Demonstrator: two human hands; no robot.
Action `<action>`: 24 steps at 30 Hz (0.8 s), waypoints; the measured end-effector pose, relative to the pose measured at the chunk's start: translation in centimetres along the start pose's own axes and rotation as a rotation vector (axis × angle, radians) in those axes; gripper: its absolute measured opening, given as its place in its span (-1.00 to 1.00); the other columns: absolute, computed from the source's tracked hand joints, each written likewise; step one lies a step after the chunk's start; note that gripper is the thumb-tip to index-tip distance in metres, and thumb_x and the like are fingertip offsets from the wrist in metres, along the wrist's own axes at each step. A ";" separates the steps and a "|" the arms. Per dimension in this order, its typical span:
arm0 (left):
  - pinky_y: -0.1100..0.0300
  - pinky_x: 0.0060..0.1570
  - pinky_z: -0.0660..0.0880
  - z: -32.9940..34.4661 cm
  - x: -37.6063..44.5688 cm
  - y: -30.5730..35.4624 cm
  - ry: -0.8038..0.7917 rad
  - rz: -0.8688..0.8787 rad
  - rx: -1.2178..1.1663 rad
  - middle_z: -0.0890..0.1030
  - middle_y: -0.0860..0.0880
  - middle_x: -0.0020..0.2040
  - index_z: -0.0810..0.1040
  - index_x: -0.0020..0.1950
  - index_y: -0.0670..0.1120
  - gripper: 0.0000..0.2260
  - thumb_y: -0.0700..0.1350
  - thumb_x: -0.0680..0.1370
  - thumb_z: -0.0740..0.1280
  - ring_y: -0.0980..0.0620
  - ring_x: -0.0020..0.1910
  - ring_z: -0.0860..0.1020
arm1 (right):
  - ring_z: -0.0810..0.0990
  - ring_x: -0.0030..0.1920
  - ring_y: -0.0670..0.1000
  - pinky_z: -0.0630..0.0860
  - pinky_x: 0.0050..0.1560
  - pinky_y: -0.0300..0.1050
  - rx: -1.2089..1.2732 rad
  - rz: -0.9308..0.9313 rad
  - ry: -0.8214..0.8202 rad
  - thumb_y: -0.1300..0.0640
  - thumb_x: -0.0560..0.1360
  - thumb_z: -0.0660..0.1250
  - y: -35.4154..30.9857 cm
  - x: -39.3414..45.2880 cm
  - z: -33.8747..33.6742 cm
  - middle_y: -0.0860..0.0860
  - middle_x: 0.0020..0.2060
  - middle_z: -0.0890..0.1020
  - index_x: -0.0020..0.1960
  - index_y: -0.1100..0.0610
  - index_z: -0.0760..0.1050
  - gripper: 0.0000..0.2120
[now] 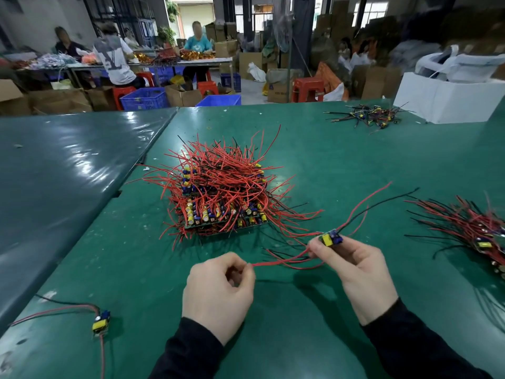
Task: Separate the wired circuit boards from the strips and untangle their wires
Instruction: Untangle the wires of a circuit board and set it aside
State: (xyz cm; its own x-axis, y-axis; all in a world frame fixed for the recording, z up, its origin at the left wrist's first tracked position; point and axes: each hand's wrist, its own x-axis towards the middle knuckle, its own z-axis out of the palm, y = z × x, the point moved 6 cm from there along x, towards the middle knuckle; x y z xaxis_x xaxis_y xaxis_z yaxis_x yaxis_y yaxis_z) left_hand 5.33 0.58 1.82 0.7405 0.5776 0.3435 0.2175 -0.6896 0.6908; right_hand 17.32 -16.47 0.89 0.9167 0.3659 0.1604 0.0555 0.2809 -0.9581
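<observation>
Pinched in the right hand's (352,265) grip, a single circuit board (331,238) with a yellow part sits raised above the near worktop (314,149), while the left hand's (218,291) fingertips press together on the end of one of its red wires (278,262), drawn roughly straight between the two hands. The step in hand looks like untangling: this board is already off its strip, and its other red and black leads trail to the far right. Next the leads probably need drawing apart so none cross, then the board can be laid aside. Beyond the hands, the main heap of strips (218,195) bristles with red wire and still holds most boards. A sorted-looking bundle (464,225) lies to the right, one loose board (101,321) at near left, and a small pile (366,116) far right. Stray wires from the heap reach close to the held leads and could snag them.
</observation>
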 end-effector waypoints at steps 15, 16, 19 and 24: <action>0.22 -0.27 0.46 2.4 -1.4 3.0 -0.099 0.243 -0.307 0.58 0.10 -0.38 0.60 -0.29 -0.03 -0.86 -0.12 0.47 0.34 0.18 -0.38 0.52 | 0.56 -0.21 0.04 0.49 -0.07 -0.11 -0.081 0.027 -0.197 0.14 0.26 0.47 1.6 -1.6 2.2 0.31 -0.27 0.57 -0.25 0.29 0.64 -0.80; 0.22 -0.33 0.44 2.5 -1.4 2.9 -0.109 0.214 -0.324 0.56 0.08 -0.42 0.58 -0.31 -0.04 -0.84 -0.12 0.47 0.32 0.18 -0.43 0.49 | 0.57 -0.19 0.05 0.49 -0.05 -0.10 -0.106 0.013 -0.199 0.13 0.25 0.48 1.6 -1.6 2.2 0.32 -0.24 0.58 -0.24 0.28 0.65 -0.80; 0.19 -0.43 0.39 2.8 -1.4 2.4 -0.146 0.138 -0.342 0.54 0.00 -0.49 0.54 -0.34 -0.05 -0.80 -0.13 0.50 0.32 0.08 -0.53 0.45 | 0.58 -0.19 0.01 0.50 -0.06 -0.13 -0.172 -0.050 -0.212 0.10 0.25 0.48 1.2 -1.7 2.3 0.23 -0.24 0.60 -0.23 0.18 0.69 -0.84; 0.21 -0.46 0.45 3.6 -0.9 1.5 -0.386 -0.002 -0.545 0.54 -0.02 -0.48 0.57 -0.28 -0.09 -0.78 -0.25 0.55 0.31 0.03 -0.51 0.48 | 0.58 -0.20 -0.04 0.50 -0.08 -0.22 -0.127 -0.057 -0.207 0.10 0.23 0.48 0.7 -1.4 1.9 0.14 -0.26 0.60 -0.25 0.14 0.69 -0.86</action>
State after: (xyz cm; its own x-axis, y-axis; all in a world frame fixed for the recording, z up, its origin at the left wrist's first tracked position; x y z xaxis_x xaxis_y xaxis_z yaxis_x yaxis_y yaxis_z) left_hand 7.30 -2.59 0.28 0.9369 0.3112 0.1593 -0.0582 -0.3104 0.9488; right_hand 15.34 -15.04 0.43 0.8107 0.5306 0.2474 0.1659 0.1970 -0.9663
